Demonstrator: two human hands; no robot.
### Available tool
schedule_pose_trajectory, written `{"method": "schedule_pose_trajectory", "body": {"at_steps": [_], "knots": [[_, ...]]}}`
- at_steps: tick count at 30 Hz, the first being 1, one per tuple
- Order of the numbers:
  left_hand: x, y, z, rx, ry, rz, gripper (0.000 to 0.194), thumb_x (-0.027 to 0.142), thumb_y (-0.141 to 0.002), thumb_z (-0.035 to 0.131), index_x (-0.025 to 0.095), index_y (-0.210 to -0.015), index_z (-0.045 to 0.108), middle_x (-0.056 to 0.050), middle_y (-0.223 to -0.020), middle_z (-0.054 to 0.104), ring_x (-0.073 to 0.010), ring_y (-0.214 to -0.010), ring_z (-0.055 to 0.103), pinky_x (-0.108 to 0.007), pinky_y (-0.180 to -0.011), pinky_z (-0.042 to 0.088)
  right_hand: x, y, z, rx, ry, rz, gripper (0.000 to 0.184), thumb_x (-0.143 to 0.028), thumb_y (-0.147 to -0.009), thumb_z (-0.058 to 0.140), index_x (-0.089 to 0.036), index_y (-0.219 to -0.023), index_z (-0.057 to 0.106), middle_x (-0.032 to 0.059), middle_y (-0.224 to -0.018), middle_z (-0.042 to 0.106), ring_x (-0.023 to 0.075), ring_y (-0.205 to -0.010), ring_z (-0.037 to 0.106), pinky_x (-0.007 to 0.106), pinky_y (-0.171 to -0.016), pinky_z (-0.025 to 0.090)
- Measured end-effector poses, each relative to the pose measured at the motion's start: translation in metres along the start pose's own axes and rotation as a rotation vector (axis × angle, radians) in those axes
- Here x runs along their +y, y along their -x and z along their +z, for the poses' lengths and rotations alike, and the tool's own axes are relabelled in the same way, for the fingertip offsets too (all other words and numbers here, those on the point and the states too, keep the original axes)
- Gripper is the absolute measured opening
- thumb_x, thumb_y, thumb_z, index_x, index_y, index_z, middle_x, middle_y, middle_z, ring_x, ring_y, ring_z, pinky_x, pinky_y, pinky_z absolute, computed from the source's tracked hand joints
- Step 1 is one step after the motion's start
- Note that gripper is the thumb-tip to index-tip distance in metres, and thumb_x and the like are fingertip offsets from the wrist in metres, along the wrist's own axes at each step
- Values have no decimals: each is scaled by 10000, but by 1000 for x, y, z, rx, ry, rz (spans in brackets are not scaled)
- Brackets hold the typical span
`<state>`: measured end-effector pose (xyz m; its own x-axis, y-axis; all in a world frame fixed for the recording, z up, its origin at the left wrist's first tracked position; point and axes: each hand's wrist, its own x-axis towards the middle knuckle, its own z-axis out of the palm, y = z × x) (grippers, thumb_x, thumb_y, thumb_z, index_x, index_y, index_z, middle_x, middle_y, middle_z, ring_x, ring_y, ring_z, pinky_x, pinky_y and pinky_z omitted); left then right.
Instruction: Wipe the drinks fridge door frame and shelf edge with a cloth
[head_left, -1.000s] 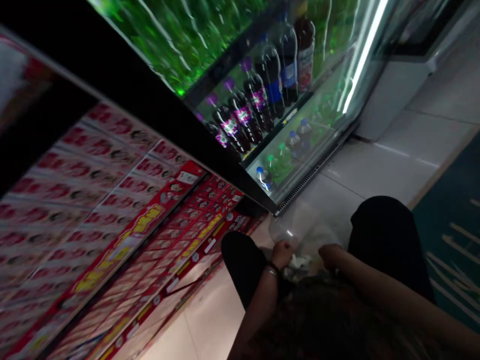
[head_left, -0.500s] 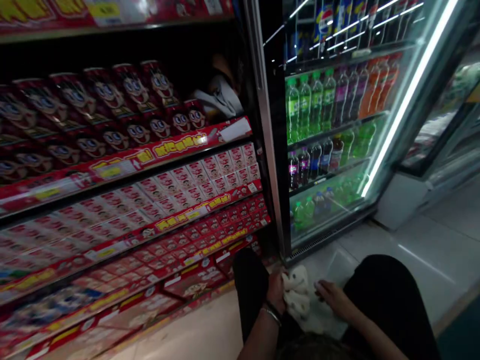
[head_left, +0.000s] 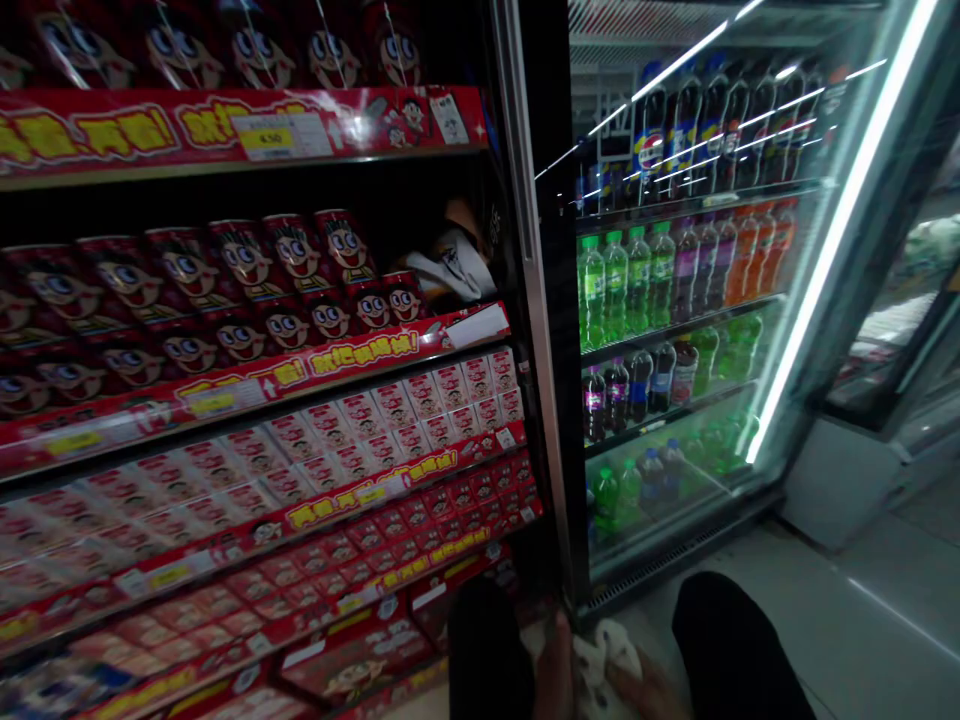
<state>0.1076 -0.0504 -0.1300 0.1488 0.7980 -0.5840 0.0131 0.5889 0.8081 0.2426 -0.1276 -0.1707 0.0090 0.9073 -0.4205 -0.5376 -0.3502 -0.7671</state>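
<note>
A crumpled white cloth with dark spots (head_left: 600, 655) sits low in the head view, between my knees. My left hand (head_left: 553, 672) grips it from the left side, its fingers pointing up and partly blurred. On the other side, my right hand (head_left: 637, 688) is closed on the cloth's right part. The lower part of both hands is cut off by the picture's bottom edge. My dark-clothed knees (head_left: 491, 640) rise on either side.
Shelves of red cans (head_left: 247, 260) and small cartons (head_left: 397, 405) fill the left. A glass-door drinks fridge (head_left: 675, 400) with bottles stands ahead on the right. A crumpled white and brown item (head_left: 454, 262) lies beside the cans. A pale freezer (head_left: 840, 480) stands farther right.
The view has tilted up, so hands and knees sit lower in the picture. My right hand, apart from the cloth before, has come over to it and taken hold.
</note>
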Motion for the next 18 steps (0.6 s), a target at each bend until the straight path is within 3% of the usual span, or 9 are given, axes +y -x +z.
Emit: {"method": "schedule_pose_trajectory", "body": {"at_steps": [5, 9, 12, 15, 18], "knots": [[32, 26, 12, -89, 57, 93, 856, 876, -445, 956, 197, -940, 792, -137, -1013, 788, -333, -1037, 735, -396, -907, 615, -52, 4, -11, 169, -108, -23, 574, -599, -690, 912, -249, -1130, 797, 109, -1114, 851, 446, -1139, 795, 616, -1055, 644], [55, 23, 18, -132, 141, 95, 742, 776, -605, 964, 149, -946, 759, -55, -895, 744, -175, -814, 667, -261, -748, 532, -104, 11, -9, 210, -221, -96, 657, -476, -712, 987, -193, -1250, 737, 128, -1185, 842, 366, -1080, 814, 516, -1016, 672], [65, 18, 19, -154, 205, 70, 707, 748, -655, 960, 156, -961, 722, -7, -827, 700, -118, -692, 609, -220, -636, 463, -130, 16, -4, 212, -270, -113, 665, -462, -744, 986, -184, -1290, 725, 133, -1218, 836, 339, -1096, 814, 457, -996, 684], [68, 23, 22, -182, 250, 28, 753, 843, -765, 830, 157, -1055, 716, -41, -895, 730, -133, -710, 654, -221, -619, 483, -139, 23, 0, 246, -283, -57, 671, -509, -793, 953, -175, -1327, 721, 139, -1186, 842, 334, -1059, 823, 430, -930, 701], [62, 30, 27, -261, 264, 9, 855, 876, -774, 798, 146, -1212, 720, -131, -1138, 778, -214, -923, 746, -280, -761, 593, -132, 29, 0, 234, -179, -15, 654, -542, -826, 931, -172, -1322, 719, 134, -1142, 848, 303, -944, 833, 375, -814, 701]]}}
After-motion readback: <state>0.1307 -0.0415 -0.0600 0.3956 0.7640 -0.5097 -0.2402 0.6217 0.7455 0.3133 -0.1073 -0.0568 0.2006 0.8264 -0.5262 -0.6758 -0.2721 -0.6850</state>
